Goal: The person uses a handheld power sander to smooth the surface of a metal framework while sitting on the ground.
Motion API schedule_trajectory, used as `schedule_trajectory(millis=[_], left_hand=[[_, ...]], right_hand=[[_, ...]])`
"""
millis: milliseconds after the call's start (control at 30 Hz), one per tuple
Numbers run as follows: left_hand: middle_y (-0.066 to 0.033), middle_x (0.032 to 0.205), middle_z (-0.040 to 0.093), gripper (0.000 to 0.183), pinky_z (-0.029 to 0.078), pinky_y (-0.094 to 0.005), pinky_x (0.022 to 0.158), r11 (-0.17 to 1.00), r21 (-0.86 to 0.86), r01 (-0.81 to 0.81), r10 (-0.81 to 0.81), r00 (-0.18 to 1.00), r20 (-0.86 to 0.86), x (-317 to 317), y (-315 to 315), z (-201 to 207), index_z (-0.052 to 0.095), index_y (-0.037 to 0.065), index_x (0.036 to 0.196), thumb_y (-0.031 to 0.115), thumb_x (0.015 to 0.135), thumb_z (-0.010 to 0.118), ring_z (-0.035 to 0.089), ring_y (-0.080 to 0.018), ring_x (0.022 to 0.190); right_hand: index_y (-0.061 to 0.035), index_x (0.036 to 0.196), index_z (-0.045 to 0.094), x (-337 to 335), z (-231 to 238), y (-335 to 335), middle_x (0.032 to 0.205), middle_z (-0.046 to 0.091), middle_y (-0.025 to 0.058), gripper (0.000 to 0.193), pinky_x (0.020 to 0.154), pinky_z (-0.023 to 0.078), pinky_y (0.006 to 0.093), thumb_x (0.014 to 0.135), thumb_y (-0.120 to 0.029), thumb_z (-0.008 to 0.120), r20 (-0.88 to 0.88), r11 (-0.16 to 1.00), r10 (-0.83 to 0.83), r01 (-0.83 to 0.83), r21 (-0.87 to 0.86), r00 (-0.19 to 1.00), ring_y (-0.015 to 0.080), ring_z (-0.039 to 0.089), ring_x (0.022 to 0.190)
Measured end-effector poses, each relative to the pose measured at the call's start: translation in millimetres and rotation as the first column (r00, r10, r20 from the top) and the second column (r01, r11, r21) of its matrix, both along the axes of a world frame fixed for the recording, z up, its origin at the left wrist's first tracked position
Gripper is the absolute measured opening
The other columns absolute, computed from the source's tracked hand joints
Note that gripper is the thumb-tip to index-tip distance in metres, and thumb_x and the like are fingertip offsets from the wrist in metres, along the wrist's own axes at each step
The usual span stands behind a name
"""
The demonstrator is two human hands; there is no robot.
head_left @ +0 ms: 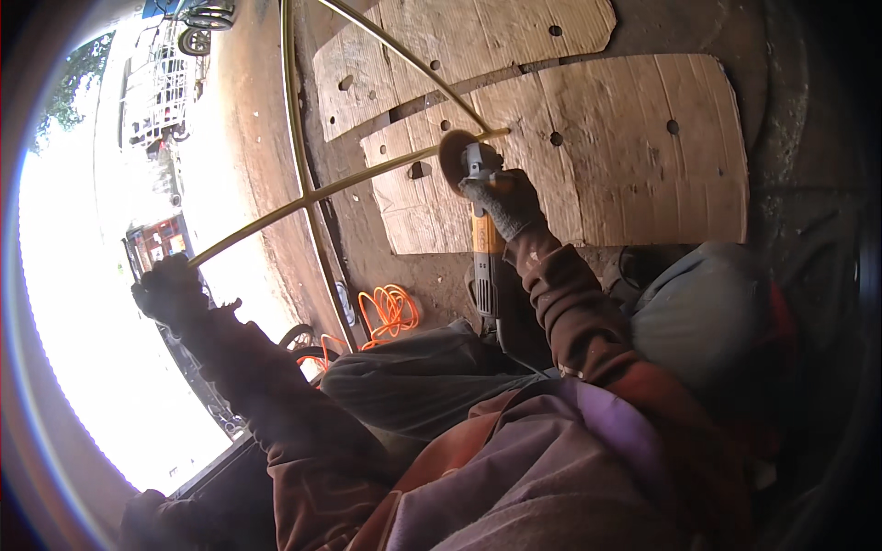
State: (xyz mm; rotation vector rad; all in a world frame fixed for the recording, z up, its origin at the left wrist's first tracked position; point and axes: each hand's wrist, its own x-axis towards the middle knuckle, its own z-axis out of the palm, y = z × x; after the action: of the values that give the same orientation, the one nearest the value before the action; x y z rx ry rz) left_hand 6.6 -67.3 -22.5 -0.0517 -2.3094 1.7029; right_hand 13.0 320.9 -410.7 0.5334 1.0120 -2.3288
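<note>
My gloved left hand [172,292] is closed around the left end of a thin brass-coloured metal frame [253,226] made of joined bars. In my gloved right hand [505,197] is a yellow and grey angle grinder [485,241], gripped near its head. The grinder's disc [454,162] stands right beside the frame's right corner, where a slanting bar meets the long one. Whether the disc touches the metal or is spinning, I cannot tell. Part of the grinder's lower body lies against dark cloth near my legs.
Two flat cardboard sheets [643,147] with holes lie on the floor under the frame's right end. A coiled orange cable [390,310] rests left of my bent knee [404,372]. Beyond the door sill at left is a bright outdoor area with a parked wheeled vehicle [195,41].
</note>
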Motion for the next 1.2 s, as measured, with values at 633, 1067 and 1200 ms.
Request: schedule_trajectory(millis=[633, 1067, 1200], left_hand=[[0.0002, 0.055, 0.051, 0.018, 0.043, -0.0338, 0.048, 0.975, -0.187, 0.12, -0.126, 0.992, -0.016, -7, 122, 8, 0.052, 0.018, 0.053, 0.014, 0.066, 0.064, 0.054, -0.0187, 0.05], [-0.0006, 0.059, 0.059, 0.012, 0.048, -0.0314, 0.048, 0.976, -0.154, -0.152, 0.131, 0.982, -0.137, 7, 106, -4, 0.064, 0.017, 0.057, 0.015, 0.067, 0.071, 0.06, -0.0172, 0.056], [0.0015, 0.065, 0.06, 0.013, 0.049, -0.0328, 0.055, 0.966, -0.177, -0.189, 0.169, 0.978, -0.123, 14, 99, -4, 0.063, 0.021, 0.064, 0.02, 0.077, 0.065, 0.062, -0.0168, 0.063]], right_hand=[[0.0002, 0.088, 0.067, 12, 68, -16, 0.083, 0.066, 0.0064, 0.034, 0.064, 0.053, 0.029, 0.075, -0.027, 0.082, -0.396, 0.984, 0.0, 0.071, 0.164, 0.918, 0.0142, 0.065, 0.071], [0.0016, 0.1, 0.056, 4, 66, 9, 0.082, 0.066, 0.0085, 0.049, 0.061, 0.052, 0.028, 0.072, -0.026, 0.085, -0.097, 0.999, 0.041, -0.037, 0.035, 0.994, 0.0128, 0.063, 0.068], [0.0024, 0.104, 0.051, 19, 101, -14, 0.084, 0.066, 0.0091, 0.057, 0.065, 0.053, 0.0288, 0.071, -0.029, 0.086, -0.202, 0.993, 0.01, -0.033, -0.11, 0.979, 0.0135, 0.063, 0.072]])
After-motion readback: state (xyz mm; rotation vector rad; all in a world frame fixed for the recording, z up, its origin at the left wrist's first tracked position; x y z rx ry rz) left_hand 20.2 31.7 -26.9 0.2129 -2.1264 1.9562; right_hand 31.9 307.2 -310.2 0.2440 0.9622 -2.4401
